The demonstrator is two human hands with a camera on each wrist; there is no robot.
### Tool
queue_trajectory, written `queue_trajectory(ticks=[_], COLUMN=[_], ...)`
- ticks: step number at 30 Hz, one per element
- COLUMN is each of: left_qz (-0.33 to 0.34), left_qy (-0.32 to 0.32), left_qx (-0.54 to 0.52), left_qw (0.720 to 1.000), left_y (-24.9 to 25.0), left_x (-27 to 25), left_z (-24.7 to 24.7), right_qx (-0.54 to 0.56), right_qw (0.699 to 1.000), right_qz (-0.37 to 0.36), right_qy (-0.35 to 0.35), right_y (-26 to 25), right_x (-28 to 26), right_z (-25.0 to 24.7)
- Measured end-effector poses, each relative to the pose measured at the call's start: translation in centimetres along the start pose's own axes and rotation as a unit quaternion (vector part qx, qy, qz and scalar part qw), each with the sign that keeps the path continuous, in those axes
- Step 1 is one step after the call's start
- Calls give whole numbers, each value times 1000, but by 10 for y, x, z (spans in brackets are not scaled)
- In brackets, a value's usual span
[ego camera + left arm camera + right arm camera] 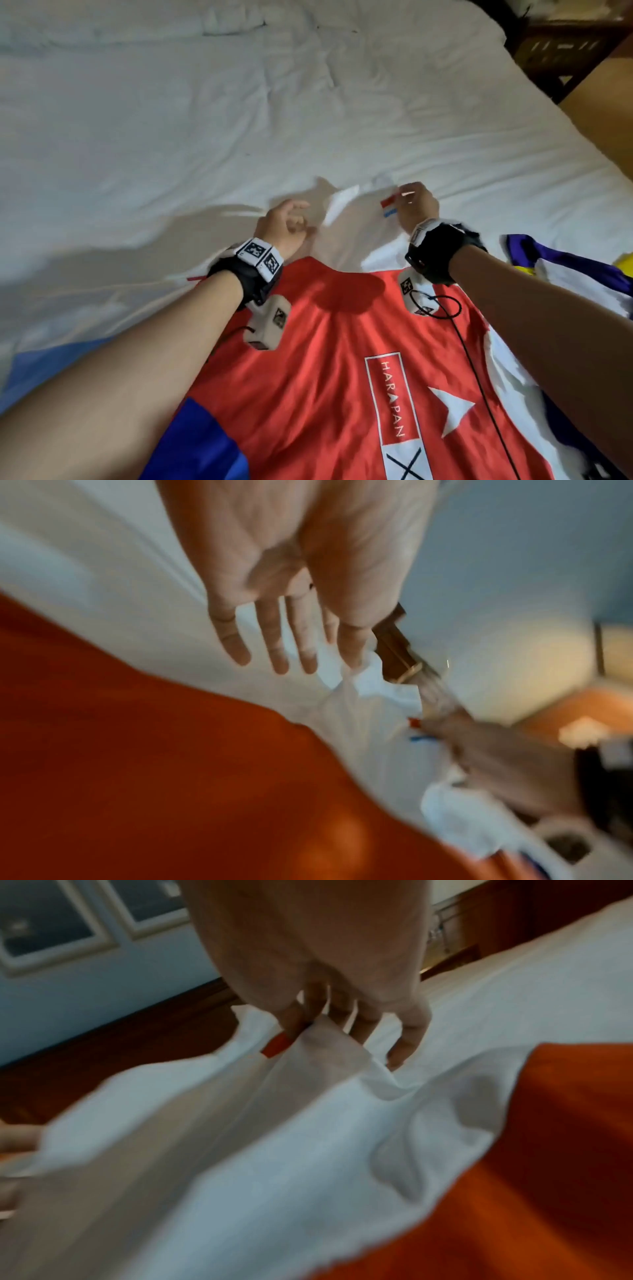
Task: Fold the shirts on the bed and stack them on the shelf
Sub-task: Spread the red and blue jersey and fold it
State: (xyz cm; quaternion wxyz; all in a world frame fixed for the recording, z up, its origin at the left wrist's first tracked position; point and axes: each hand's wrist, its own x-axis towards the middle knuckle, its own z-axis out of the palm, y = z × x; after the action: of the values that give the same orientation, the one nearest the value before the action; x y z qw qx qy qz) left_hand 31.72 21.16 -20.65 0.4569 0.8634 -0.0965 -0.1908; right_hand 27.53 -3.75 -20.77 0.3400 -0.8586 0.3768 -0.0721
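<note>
Two hands over the shirt (342, 370): right hand (416, 205) pinches its white edge, left hand (286, 224) hovers with fingers spread wide.

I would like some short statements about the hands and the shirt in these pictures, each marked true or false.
1. The right hand pinches the white part of the red shirt. True.
2. The left hand grips the shirt. False: its fingers are spread and hold nothing.
3. The shirt lies on a white bed sheet. True.
4. The shirt is already folded into a small square. False: it lies spread out.
5. A white star is printed on the shirt. True.
</note>
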Motion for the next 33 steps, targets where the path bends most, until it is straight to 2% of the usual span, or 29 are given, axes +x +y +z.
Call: queue_trajectory(ticks=[2,5,7,10,11,13,15,17,18,20,24,27,31,33], left_qz=[-25,-51,-56,-67,-85,-114,-138,-154,-162,-190,-233,-245,-181,-192], left_qy=[-30,-29,-45,-104,-105,-82,-27,42,66,110,179,205,252,245], left_qx=[131,259,334,468,480,446,341,219,161,84,7,-78,-43,-41], left_qw=[991,964,940,875,867,884,930,963,971,972,956,944,950,949], left_y=[-22,-64,-92,-132,-142,-155,-170,-186,-195,-214,-254,-260,-248,-244], left_x=[-16,-49,-68,-85,-88,-94,-98,-102,-104,-109,-118,-120,-108,-105], left_z=[-26,-82,-125,-186,-204,-235,-259,-281,-291,-304,-308,-309,-307,-304], right_qx=[-66,-144,-137,-85,-90,-165,-213,-211,-195,-169,-209,-199,-218,-214], right_qw=[998,978,965,944,932,899,873,865,872,890,874,892,909,918], right_qz=[-16,-152,-218,-275,-282,-291,-293,-293,-289,-279,-267,-240,-254,-245], right_qy=[6,-23,-54,-162,-209,-281,-326,-347,-342,-318,-349,-328,-247,-225], right_y=[-5,-30,-50,-83,-94,-116,-135,-149,-156,-168,-178,-186,-190,-186], right_x=[-17,-59,-88,-129,-142,-165,-178,-181,-181,-182,-190,-184,-182,-187], right_z=[14,44,70,112,124,143,157,167,171,178,192,195,199,202])
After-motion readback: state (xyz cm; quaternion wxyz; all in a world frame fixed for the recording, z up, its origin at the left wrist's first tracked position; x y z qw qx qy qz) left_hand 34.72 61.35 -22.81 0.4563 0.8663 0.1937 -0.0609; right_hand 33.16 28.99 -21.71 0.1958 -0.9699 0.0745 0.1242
